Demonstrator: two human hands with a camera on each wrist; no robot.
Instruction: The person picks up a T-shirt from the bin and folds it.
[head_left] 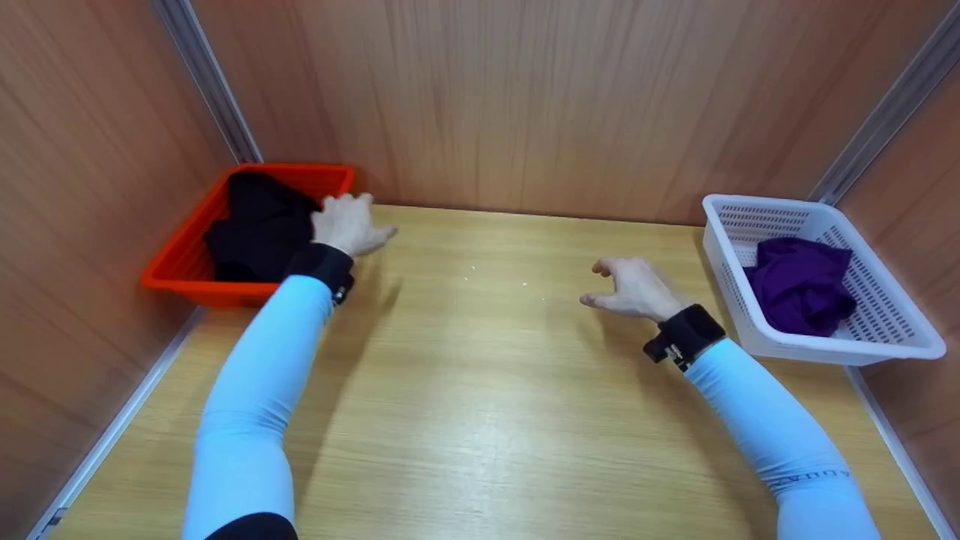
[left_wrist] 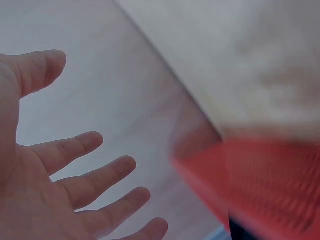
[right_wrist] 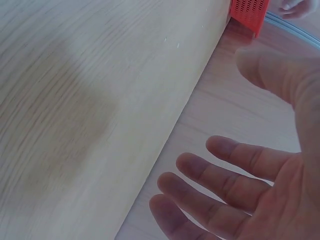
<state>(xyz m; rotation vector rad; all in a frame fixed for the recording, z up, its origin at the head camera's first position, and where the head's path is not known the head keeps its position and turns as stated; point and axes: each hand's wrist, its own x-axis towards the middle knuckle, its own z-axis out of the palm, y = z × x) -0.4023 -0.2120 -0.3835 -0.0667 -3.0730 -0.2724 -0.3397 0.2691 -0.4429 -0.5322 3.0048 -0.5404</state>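
My left hand [head_left: 346, 225] hovers at the right edge of the orange basket [head_left: 217, 289], its fingers spread and nothing in its grasp. Inside that basket lies a crumpled black cloth [head_left: 259, 229]. In the left wrist view the palm and separated fingers [left_wrist: 95, 181] show beside the basket's blurred red-orange wall [left_wrist: 265, 180]. Over the right half of the table, my right hand [head_left: 634, 289] is held in the air, thumb apart from the loosely bent fingers. The right wrist view shows its fingers [right_wrist: 225, 182] holding nothing. A bunched purple cloth [head_left: 802, 285] sits in the white basket [head_left: 847, 351], right of this hand.
Wood-grain panels [head_left: 525, 97] enclose the table [head_left: 450, 390] at the back and both sides, with metal strips [head_left: 217, 82] along the corners. A few small white specks lie on the tabletop between the hands.
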